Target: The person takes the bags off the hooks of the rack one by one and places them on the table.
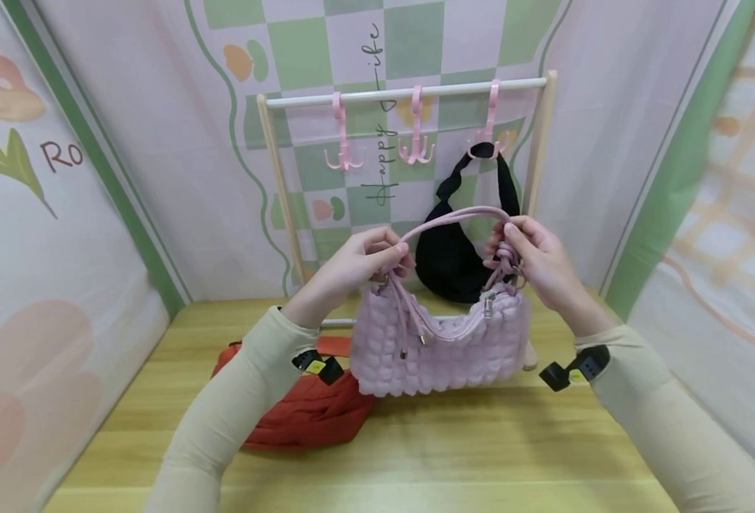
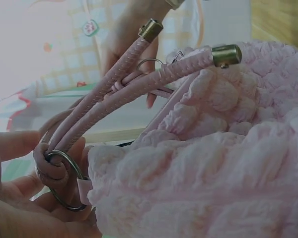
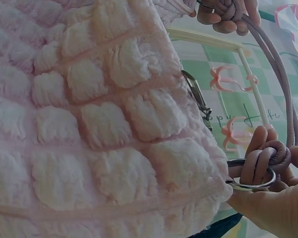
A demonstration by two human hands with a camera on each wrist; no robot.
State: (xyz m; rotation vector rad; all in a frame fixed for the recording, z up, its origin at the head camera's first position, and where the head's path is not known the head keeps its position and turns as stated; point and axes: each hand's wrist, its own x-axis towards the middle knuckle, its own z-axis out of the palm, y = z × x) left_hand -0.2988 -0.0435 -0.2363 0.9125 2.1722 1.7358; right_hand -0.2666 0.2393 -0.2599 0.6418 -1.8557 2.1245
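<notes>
A puffy pink handbag (image 1: pixel 441 356) hangs between my hands, above the table and in front of a rack. My left hand (image 1: pixel 366 258) pinches the left end of its thin strap (image 1: pixel 457 216); in the left wrist view its fingers surround the strap knot (image 2: pixel 52 166) at a metal ring (image 2: pixel 72 203). At the other end my right hand (image 1: pixel 538 263) grips the strap by a second knot (image 3: pixel 268 161), beside another ring (image 3: pixel 256 186). Two loose strap ends with metal tips (image 2: pixel 227 55) dangle over the bag's front. Some fingers are hidden behind the strap.
Three pink hooks (image 1: pixel 342 142) hang on the white bar (image 1: pixel 377 95) of a wood-sided rack (image 1: pixel 540 142). From the right hook hangs a black bag (image 1: pixel 444 260). A red bag (image 1: pixel 316 413) lies on the wooden table (image 1: pixel 480 456), partly behind my left forearm. Printed cloth walls enclose the table.
</notes>
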